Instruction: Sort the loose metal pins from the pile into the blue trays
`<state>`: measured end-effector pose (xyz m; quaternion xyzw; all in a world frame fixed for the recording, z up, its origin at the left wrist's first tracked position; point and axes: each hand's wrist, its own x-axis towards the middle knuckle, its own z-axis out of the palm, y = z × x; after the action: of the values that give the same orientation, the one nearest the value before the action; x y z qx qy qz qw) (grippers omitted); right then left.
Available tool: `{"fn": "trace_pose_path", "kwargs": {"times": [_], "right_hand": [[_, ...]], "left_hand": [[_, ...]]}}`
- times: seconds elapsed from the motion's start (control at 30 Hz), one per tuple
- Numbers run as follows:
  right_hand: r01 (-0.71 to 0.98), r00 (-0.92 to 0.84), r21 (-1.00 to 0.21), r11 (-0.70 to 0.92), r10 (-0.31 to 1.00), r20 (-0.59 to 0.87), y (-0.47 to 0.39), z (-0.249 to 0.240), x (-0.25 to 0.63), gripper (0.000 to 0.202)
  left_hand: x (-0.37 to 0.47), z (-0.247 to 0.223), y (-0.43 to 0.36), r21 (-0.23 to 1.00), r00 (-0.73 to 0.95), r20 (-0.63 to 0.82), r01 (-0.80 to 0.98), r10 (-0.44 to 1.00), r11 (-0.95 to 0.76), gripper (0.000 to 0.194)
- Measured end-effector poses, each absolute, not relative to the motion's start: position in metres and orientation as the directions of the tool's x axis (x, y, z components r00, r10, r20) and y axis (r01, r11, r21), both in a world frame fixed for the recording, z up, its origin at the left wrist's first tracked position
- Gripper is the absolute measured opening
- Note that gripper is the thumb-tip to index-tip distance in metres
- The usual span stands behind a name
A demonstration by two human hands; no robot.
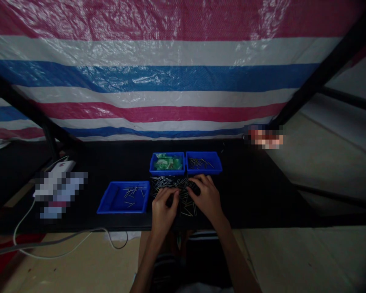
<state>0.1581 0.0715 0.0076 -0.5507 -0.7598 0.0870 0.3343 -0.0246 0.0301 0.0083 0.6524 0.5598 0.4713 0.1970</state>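
Observation:
A loose pile of thin metal pins (163, 181), like nails or small rods, lies on the black table in front of me. My left hand (165, 205) rests at the pile's near side, thumb and fingertips pinched together; whatever is between them is too small to make out. On the right of the pile, my right hand (206, 196) reaches in with curved fingers, thumb and forefinger slightly apart over the pins. Some brassy-looking pins (187, 209) lie between both hands. A blue tray (105, 203) to the left holds several pins.
Behind the pile stand a blue tray (151, 171) of small green-and-white packets and another blue tray (218, 167) of dark pins. A white power strip (62, 169) with cables lies at left. Black frame posts (308, 89) and a striped plastic sheet (177, 77) bound the table (256, 195).

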Motion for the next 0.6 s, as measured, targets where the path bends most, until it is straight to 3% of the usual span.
{"fn": "trace_pose_path", "kwargs": {"times": [0.33,0.6], "right_hand": [[0.807,-0.168,-0.461,0.369,0.892,0.421,0.077,0.01,0.148,0.024],[0.822,-0.233,-0.436,0.366,0.915,0.329,0.084,0.017,0.145,0.009]], "left_hand": [[-0.024,0.01,0.03,0.784,-0.083,0.397,0.549,0.914,-0.29,0.017],[-0.024,0.01,0.031,0.788,-0.085,0.397,0.543,0.914,-0.292,0.017]]}}
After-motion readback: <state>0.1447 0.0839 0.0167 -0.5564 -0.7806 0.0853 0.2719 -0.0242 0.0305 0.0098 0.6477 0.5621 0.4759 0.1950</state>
